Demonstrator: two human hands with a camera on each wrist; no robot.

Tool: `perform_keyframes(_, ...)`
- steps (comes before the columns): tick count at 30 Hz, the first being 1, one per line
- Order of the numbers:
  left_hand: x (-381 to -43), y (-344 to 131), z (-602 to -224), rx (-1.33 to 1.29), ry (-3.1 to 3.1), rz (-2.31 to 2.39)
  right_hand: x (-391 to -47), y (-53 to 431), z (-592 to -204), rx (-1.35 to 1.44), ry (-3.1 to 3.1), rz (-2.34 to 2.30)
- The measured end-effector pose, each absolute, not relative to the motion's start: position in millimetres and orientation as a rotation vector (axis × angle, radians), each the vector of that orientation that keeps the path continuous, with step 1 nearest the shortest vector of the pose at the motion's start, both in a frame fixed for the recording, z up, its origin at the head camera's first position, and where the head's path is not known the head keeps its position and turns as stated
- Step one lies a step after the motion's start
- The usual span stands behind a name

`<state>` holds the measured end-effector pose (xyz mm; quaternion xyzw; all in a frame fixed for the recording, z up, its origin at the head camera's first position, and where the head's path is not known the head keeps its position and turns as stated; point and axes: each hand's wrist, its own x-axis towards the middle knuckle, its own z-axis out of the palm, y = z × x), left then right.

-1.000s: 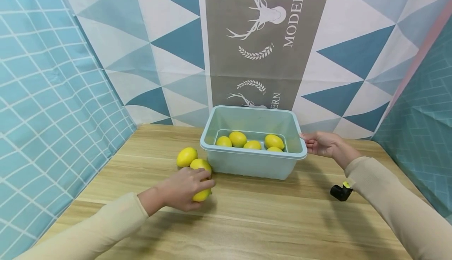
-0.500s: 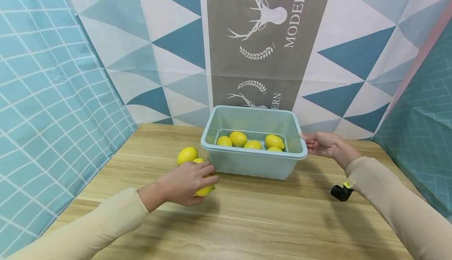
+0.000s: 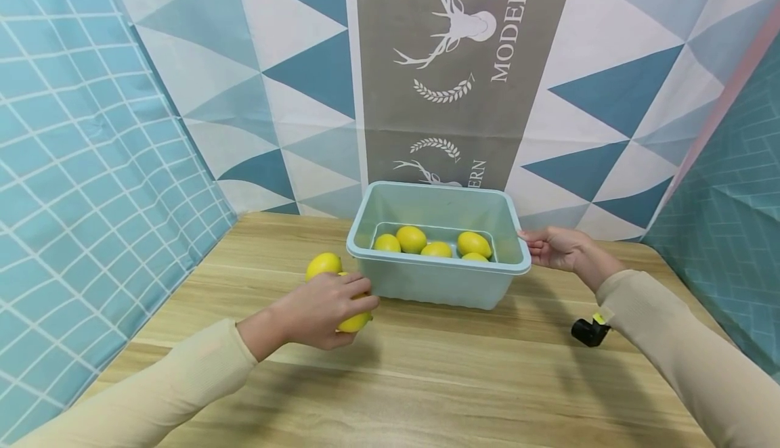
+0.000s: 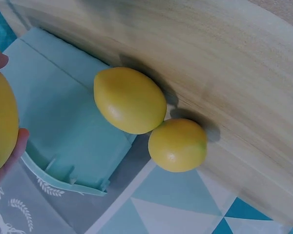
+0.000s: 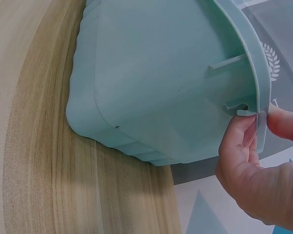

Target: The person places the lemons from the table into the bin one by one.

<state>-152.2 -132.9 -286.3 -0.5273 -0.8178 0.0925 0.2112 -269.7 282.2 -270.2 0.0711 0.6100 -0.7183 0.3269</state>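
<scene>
My left hand (image 3: 326, 309) grips a yellow lemon (image 3: 355, 321) just in front of the bin's left corner; the left wrist view shows that lemon (image 4: 1, 122) between thumb and fingers. Behind the hand, two more lemons lie touching on the table: one (image 4: 129, 100) beside the bin, the other (image 3: 323, 265) farther left. The light blue plastic bin (image 3: 435, 282) stands upright with several lemons (image 3: 411, 239) on its floor. At the bin's right end my right hand (image 3: 557, 246) pinches the rim (image 5: 263, 92) between thumb and curled fingers.
A black elbow-shaped piece (image 3: 589, 331) with a yellow tag lies on the wooden table (image 3: 439, 380) near the right sleeve. Patterned cloth (image 3: 305, 82) hangs close behind the bin, with tiled-pattern sheets (image 3: 85, 130) along both sides.
My left hand has lifted slightly and shifted a little right with the lemon, covering more of the lemon behind it. My right hand stays on the bin rim.
</scene>
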Motion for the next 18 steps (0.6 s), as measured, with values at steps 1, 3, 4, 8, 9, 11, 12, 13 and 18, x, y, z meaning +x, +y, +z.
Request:
perform_keyframes(1,-152.7,-132.8,-286.0,-1.463,-2.269,0.255,-269.9,282.2,-270.3,0.187,1.598,-1.881)
perform_keyframes(3,-153.9,-132.3,-285.4,-1.459,-2.262,0.25,-270.1,282.3,-270.4,0.188,1.597,-1.88)
perform_keyframes(4,-154.4,-132.3,-285.0,-1.455,-2.258,0.251,-270.2,282.3,-270.3,0.188,1.595,-1.88)
perform_keyframes(8,-156.7,-131.3,-283.6,-1.449,-2.252,0.257,-270.5,282.6,-270.0,0.184,1.594,-1.879)
perform_keyframes(9,-157.0,-131.2,-283.1,-1.445,-2.249,0.261,-270.6,282.7,-270.0,0.182,1.594,-1.879)
perform_keyframes(11,-157.8,-130.8,-282.5,-1.442,-2.246,0.264,-270.8,282.8,-269.7,0.177,1.595,-1.876)
perform_keyframes(12,-158.0,-130.7,-282.1,-1.441,-2.242,0.266,-270.8,282.8,-269.5,0.175,1.595,-1.875)
perform_keyframes(13,-158.2,-130.7,-281.9,-1.438,-2.237,0.268,-270.9,282.9,-269.4,0.176,1.595,-1.874)
perform_keyframes(18,-159.5,-130.4,-281.4,-1.434,-2.23,0.258,-272.2,282.5,-269.1,0.186,1.597,-1.874)
